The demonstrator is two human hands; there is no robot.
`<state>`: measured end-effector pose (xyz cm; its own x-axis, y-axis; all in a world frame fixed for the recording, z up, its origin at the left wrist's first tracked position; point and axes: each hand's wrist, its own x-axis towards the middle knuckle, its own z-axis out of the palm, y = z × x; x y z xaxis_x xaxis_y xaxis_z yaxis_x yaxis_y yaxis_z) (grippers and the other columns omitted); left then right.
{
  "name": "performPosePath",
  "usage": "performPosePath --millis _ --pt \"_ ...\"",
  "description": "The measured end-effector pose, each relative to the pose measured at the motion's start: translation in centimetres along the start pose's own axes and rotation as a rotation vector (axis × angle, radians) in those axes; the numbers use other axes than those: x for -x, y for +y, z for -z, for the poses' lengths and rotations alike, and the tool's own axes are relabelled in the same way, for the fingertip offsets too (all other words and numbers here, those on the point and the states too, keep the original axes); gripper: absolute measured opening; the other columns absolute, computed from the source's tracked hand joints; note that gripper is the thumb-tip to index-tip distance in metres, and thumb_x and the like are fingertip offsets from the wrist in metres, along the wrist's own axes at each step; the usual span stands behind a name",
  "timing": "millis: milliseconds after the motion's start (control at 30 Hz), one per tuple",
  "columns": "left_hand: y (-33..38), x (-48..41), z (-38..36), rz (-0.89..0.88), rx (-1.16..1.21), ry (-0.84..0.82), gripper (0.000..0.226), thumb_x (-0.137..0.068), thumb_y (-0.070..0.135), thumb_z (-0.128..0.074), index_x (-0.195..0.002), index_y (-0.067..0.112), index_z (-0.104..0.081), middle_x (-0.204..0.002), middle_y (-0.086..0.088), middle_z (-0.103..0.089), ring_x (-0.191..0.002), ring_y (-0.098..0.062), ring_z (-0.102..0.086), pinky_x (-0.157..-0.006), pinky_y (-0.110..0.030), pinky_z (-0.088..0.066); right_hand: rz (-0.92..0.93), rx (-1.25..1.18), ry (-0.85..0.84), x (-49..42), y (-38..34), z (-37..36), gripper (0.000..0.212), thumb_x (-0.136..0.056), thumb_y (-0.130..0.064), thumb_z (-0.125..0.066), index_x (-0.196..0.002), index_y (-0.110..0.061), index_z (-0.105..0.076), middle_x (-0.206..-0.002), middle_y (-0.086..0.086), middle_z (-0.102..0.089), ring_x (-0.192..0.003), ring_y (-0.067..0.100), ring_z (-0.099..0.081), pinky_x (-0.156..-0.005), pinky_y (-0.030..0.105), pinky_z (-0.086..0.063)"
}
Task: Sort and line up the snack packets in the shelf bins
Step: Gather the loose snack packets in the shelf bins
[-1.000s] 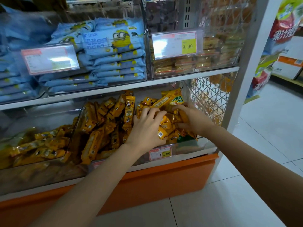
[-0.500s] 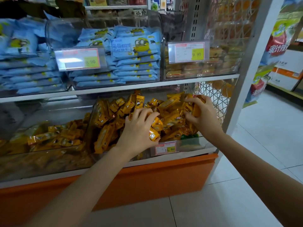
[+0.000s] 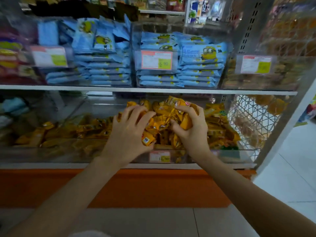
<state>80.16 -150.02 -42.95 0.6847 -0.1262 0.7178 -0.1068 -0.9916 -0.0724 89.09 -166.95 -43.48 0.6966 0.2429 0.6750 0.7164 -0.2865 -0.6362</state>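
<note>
Two clear bins on the lower shelf (image 3: 42,165) carry yellow snack packets. In the left bin (image 3: 56,151), loose packets (image 3: 39,135) lie low and jumbled. The left hand (image 3: 130,134) is in the right bin (image 3: 239,155). Its fingers (image 3: 124,114) are spread and curled over the left side of a bundle of packets (image 3: 162,122), and the thumb pins a small packet (image 3: 147,140) at the near edge. The right hand (image 3: 193,129) clasps the bundle's right side, fingers (image 3: 189,109) hooked over the far top and thumb pressed into the near face, so the bundle sits squeezed between both hands. Right of them, further packets (image 3: 215,120) lie stacked at the bin's right end, near a wire mesh panel (image 3: 249,117).
</note>
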Motion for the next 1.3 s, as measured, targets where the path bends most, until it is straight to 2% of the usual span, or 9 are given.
performPosePath --millis 100,300,533,667,800,900,1067,1200,1300 --pt "-4.0 1.6 1.5 0.044 -0.059 0.001 0.074 -0.065 0.049 -0.073 -0.125 0.018 -0.046 -0.122 -0.013 -0.055 -0.119 -0.029 -0.038 -0.085 -0.052 -0.044 -0.036 -0.067 -0.026 -0.4 -2.1 -4.7 0.038 -0.081 -0.020 -0.072 -0.105 -0.044 -0.054 -0.117 0.008 -0.041 -0.103 0.028 -0.053 -0.081 0.023 -0.043" --pt "-11.3 3.9 1.1 0.196 -0.104 -0.056 0.077 -0.056 0.039 -0.081 -0.123 0.016 -0.049 -0.120 -0.012 -0.054 -0.115 -0.029 -0.037 -0.079 -0.054 -0.047 -0.109 -0.139 -0.094 -1.6 -4.3 -13.3 0.035 -0.083 -0.016 -0.069 -0.116 -0.022 -0.059 -0.113 0.001 -0.038 -0.094 0.005 -0.044 -0.077 -0.004 -0.031" --pt "-15.3 3.8 -2.0 0.475 -0.054 -0.254 0.086 -0.063 0.045 -0.081 -0.135 0.017 -0.045 -0.132 -0.011 -0.044 -0.123 -0.032 -0.034 -0.090 -0.053 -0.040 -0.310 -0.056 -0.241 -5.0 -3.6 -19.2 0.036 -0.092 -0.022 -0.058 -0.127 -0.017 -0.049 -0.130 0.014 -0.043 -0.102 0.010 -0.038 -0.079 0.005 -0.024" --pt "-16.6 4.1 -4.1 0.678 0.103 -0.521 0.087 -0.078 0.058 -0.063 -0.146 0.019 -0.024 -0.148 -0.011 -0.026 -0.136 -0.031 -0.018 -0.105 -0.052 -0.031 -0.491 -0.033 -0.589 -5.6 -2.5 -20.3 0.058 -0.099 -0.038 -0.040 -0.147 -0.016 -0.016 -0.150 0.018 -0.019 -0.135 0.034 -0.029 -0.106 0.030 -0.025" --pt "-16.5 4.3 -4.9 0.759 0.131 -0.712 0.070 -0.095 0.059 -0.026 -0.151 0.022 -0.006 -0.159 -0.005 -0.008 -0.145 -0.027 -0.003 -0.110 -0.065 -0.011 -0.278 0.171 -0.694 -5.0 -1.4 -19.7 0.077 -0.096 -0.049 -0.038 -0.150 -0.015 0.005 -0.156 0.014 -0.010 -0.144 0.032 -0.011 -0.115 0.041 -0.015" --pt "-15.1 4.0 -4.4 0.708 0.012 -0.621 0.054 -0.101 0.046 -0.021 -0.148 0.021 -0.019 -0.153 -0.006 -0.026 -0.142 -0.026 -0.017 -0.106 -0.069 -0.009 -0.023 0.301 -0.589 -4.1 -1.4 -18.0 0.062 -0.097 -0.045 -0.038 -0.148 -0.015 -0.019 -0.145 0.011 -0.029 -0.134 0.026 -0.031 -0.107 0.036 -0.032" --pt "-11.2 5.6 -3.6 0.556 -0.054 -0.348 0.032 -0.101 0.030 -0.036 -0.126 0.015 -0.048 -0.124 -0.007 -0.050 -0.116 -0.026 -0.046 -0.091 -0.042 -0.037 0.277 0.422 -0.624 -1.5 -0.8 -15.3 0.036 -0.100 -0.033 -0.038 -0.126 -0.012 -0.052 -0.123 0.007 -0.047 -0.111 0.022 -0.051 -0.086 0.032 -0.048" --pt "-8.6 7.2 -3.7 0.462 -0.091 -0.246 0.021 -0.087 0.015 -0.063 -0.106 0.006 -0.061 -0.093 -0.011 -0.061 -0.083 -0.032 -0.061 -0.069 -0.043 -0.049 0.310 0.448 -0.778 -0.3 -0.3 -13.8 0.048 -0.102 -0.033 -0.029 -0.144 -0.011 -0.033 -0.151 0.007 -0.030 -0.138 0.020 -0.029 -0.111 0.024 -0.021" --pt "-7.3 7.8 -3.4 0.488 -0.134 -0.321 0.039 -0.084 0.013 -0.066 -0.120 0.004 -0.056 -0.099 -0.013 -0.058 -0.090 -0.032 -0.059 -0.077 -0.045 -0.048 0.373 0.609 -0.881 1.1 0.9 -12.6 0.060 -0.102 -0.036 -0.028 -0.151 -0.010 -0.005 -0.159 0.006 -0.004 -0.146 0.018 0.000 -0.118 0.029 0.000"
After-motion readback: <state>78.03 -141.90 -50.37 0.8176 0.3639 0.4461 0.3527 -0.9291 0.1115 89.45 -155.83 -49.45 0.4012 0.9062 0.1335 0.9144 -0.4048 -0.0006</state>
